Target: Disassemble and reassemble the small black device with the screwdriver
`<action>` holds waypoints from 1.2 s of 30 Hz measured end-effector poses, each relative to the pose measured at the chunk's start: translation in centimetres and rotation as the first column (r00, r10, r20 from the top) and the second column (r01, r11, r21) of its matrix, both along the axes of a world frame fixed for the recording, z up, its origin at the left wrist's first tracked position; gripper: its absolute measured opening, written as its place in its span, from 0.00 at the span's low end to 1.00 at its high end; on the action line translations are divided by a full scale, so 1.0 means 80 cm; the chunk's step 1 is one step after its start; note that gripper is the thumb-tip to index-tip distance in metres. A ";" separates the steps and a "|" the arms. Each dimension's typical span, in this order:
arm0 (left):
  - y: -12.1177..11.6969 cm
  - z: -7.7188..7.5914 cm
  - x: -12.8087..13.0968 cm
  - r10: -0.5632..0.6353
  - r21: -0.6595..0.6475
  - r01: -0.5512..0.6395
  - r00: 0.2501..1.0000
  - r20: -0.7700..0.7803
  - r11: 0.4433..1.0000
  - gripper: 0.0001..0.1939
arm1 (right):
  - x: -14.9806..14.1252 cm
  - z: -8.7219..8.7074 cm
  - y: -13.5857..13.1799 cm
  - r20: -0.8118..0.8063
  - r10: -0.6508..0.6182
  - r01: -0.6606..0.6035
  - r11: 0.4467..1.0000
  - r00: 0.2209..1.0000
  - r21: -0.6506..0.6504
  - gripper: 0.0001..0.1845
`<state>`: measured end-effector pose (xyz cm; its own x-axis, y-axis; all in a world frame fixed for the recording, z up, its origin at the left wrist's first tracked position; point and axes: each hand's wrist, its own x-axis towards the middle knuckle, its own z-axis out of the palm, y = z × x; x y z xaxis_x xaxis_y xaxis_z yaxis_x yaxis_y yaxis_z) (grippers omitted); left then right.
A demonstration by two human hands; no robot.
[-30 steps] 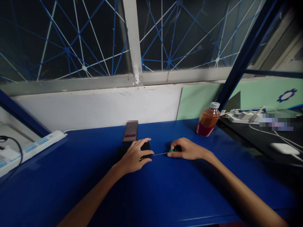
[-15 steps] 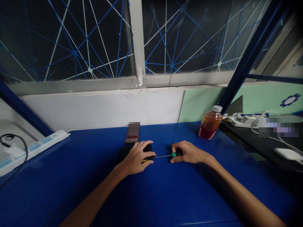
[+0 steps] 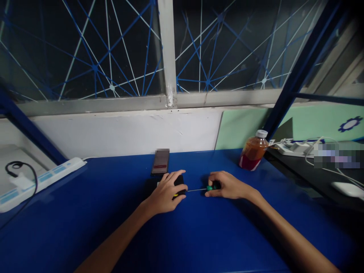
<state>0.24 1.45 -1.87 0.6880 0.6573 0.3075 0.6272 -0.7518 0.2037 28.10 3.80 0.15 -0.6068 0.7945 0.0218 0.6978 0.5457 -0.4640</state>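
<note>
My left hand (image 3: 167, 192) is closed over a small black box-like object (image 3: 179, 181) with a bit of yellow on its near side. The hand covers most of that object, so its kind is hidden. Facing it from the right, my right hand (image 3: 226, 185) grips the green and black handle of a screwdriver (image 3: 209, 188). The thin metal shaft runs level to the left, and its tip meets the right side of the black object. Whether the tip sits in a screw cannot be made out.
A phone (image 3: 161, 162) lies behind my left hand on the blue table (image 3: 193, 235). A bottle of orange-red drink (image 3: 253, 151) stands at the back right. Power strips lie at the left (image 3: 45, 182) and far right (image 3: 295, 148), with loose cables.
The whole view has shifted slightly, with the scene a little lower and to the right. Both hands keep their hold, and the screwdriver stays against the black object.
</note>
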 end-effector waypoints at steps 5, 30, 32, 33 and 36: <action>-0.001 0.002 0.000 0.000 -0.012 0.000 1.000 0.004 1.000 0.08 | -0.005 0.000 -0.002 0.052 -0.057 0.059 0.998 0.997 -0.038 0.19; 0.001 0.004 0.001 -0.002 -0.023 0.002 1.000 0.022 1.000 0.08 | -0.008 0.003 -0.002 0.033 -0.058 0.059 0.998 0.998 -0.009 0.20; 0.001 0.004 0.001 0.004 -0.030 -0.004 1.000 0.015 1.000 0.08 | -0.007 0.004 -0.002 0.034 -0.061 0.062 0.998 0.998 -0.009 0.21; 0.001 0.004 0.001 0.006 -0.033 -0.006 1.000 0.013 0.999 0.08 | -0.007 0.004 -0.002 0.034 -0.063 0.063 0.998 0.997 -0.010 0.21; 0.001 0.003 0.001 0.011 -0.033 -0.011 1.000 0.010 0.999 0.08 | -0.006 0.005 -0.002 0.035 -0.066 0.067 0.998 0.997 -0.016 0.21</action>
<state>0.34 1.56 -1.66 0.6776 0.6748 0.2925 0.6334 -0.7375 0.2343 27.59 3.66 0.57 -0.5528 0.8332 -0.0123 0.7481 0.4897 -0.4478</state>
